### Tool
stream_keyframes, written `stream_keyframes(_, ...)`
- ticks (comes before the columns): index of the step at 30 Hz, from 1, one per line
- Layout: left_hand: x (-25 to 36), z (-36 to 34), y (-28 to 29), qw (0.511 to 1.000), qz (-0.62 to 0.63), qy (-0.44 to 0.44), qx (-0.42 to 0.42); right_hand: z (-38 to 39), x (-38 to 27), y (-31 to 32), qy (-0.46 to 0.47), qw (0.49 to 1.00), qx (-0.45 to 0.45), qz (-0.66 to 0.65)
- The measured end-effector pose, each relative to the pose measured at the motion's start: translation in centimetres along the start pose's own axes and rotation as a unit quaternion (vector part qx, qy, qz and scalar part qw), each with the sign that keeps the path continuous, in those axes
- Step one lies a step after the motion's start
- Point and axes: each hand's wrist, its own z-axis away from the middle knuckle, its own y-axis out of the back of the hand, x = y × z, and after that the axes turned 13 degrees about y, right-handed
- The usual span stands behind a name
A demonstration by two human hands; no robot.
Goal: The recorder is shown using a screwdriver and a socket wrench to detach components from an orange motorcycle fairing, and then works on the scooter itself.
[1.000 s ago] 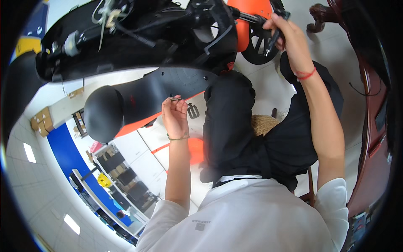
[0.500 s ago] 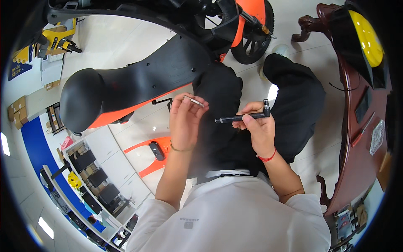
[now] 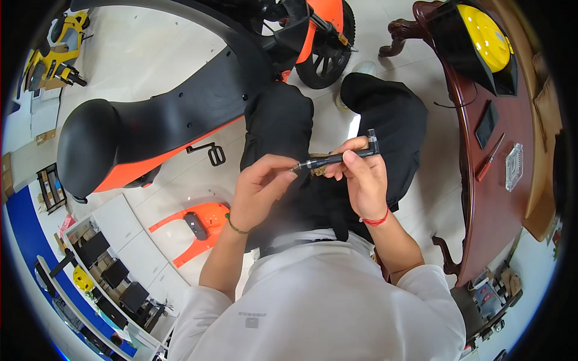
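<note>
Over my lap, my right hand (image 3: 366,180) is closed round a black L-shaped hand tool (image 3: 337,159), whose short angled end points up at the right. Its long end points left. There my left hand (image 3: 259,188) pinches a slim silver bit (image 3: 295,167) against the tool's metal tip; how deep the bit sits cannot be made out. A small brownish, crinkled thing (image 3: 318,171) shows under the tool by my right fingers, mostly hidden. Left of my legs stands an orange scooter with a long black seat (image 3: 174,117) and a pedal (image 3: 215,154).
An orange panel (image 3: 208,225) with a black part lies on the floor at the left. On the right, a dark red wooden table (image 3: 481,204) carries a yellow and black helmet (image 3: 487,45), a phone (image 3: 487,124), a red-handled screwdriver (image 3: 490,157) and a glass tray (image 3: 513,167).
My left hand has turned inward and brought the silver bit to the tool's left tip. The tool in my right hand tilts a little more. The whole view has shifted to the right.
</note>
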Motion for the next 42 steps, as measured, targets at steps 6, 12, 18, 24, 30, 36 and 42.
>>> stream_keyframes(6,0.3,0.3,0.6,0.996,-0.087,-0.027,-0.019,0.8,-1.0,0.8,-0.046,0.998,-0.033,0.029)
stream_keyframes(12,1.4,1.5,3.2,0.965,-0.229,0.039,-0.125,1.1,-2.7,1.1,-0.121,0.979,-0.159,0.040)
stream_keyframes(18,-0.8,2.2,3.7,0.973,-0.129,0.054,-0.182,1.4,-3.0,1.5,-0.140,0.936,-0.285,0.152)
stream_keyframes(24,-3.8,1.3,4.2,0.971,0.199,0.046,-0.125,1.5,-2.5,-1.8,-0.172,0.920,-0.283,0.209)
stream_keyframes(30,-7.4,-3.2,3.7,0.788,0.610,0.054,-0.066,-1.6,1.4,-8.1,0.101,0.758,-0.337,0.549)
stream_keyframes(36,-7.8,-8.2,6.8,0.734,0.676,0.052,0.028,-6.9,7.1,-13.0,0.173,0.612,-0.402,0.658)
stream_keyframes(42,-11.8,-15.3,12.4,0.693,0.714,0.063,0.080,-12.5,15.2,-17.7,0.082,0.436,-0.460,0.769)
